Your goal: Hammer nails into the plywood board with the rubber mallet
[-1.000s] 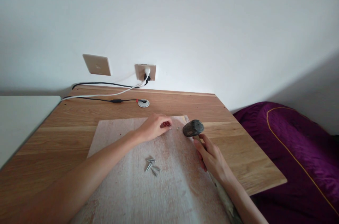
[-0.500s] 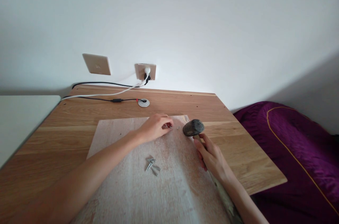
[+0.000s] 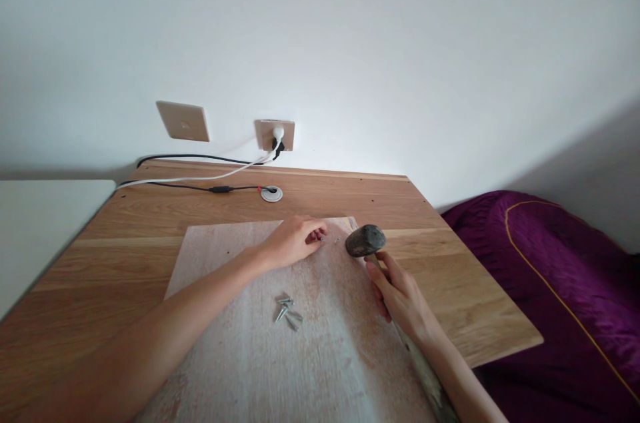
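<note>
My left hand [image 3: 299, 239] rests near the far edge of a pale, worn wooden board [image 3: 240, 336]. Its fingers are closed around a small metal nail [image 3: 322, 239], with only the head showing between the fingertips. My right hand [image 3: 403, 293] grips a mallet [image 3: 366, 241] by its wooden handle, just below the dark, rounded head. That head hovers low over the board's far right corner, a short way right of my left fingertips. Between the two, a tiny metal piece [image 3: 337, 241] shows at the board's surface. Several loose silver nails [image 3: 287, 311] lie in a pile nearer me.
Under the board is a wooden desk [image 3: 450, 276]. Black and white cables [image 3: 200, 178] run along its back to a wall socket [image 3: 276, 136], near a round cable grommet [image 3: 271, 194]. A purple cover [image 3: 560, 269] lies at the right, and a white surface [image 3: 45, 229] at the left.
My left fingertips have shifted slightly and curled in, so the nail head shows more plainly. My right hand and the mallet have stayed almost still.
</note>
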Demonstrator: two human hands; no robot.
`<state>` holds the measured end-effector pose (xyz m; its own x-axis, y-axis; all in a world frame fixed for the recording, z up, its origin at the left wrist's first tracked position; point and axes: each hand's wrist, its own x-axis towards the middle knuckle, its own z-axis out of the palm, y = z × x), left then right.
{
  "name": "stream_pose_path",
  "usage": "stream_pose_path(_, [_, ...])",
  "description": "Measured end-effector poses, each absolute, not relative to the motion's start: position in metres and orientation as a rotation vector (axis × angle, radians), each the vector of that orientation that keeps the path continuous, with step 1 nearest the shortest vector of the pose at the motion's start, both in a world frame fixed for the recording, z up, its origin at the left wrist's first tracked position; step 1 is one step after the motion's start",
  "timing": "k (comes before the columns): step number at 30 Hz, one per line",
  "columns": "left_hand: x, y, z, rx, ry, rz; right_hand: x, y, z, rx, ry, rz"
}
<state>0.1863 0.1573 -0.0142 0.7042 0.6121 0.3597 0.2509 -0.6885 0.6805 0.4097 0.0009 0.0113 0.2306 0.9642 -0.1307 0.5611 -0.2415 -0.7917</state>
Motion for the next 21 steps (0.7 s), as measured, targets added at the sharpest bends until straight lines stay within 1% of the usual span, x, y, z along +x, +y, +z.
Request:
stream_pose_path(10, [0.1864, 0.1585, -0.0192, 2.342, 0.666, 0.803, 0.4109, 0.0007, 0.0103, -1.900, -1.400, 0.856])
stream_pose_path(21, [0.1846, 0.1577, -0.0130, 2.392, 0.709, 0.795, 0.4097, 0.0015, 0.0116, -1.896, -1.391, 0.859])
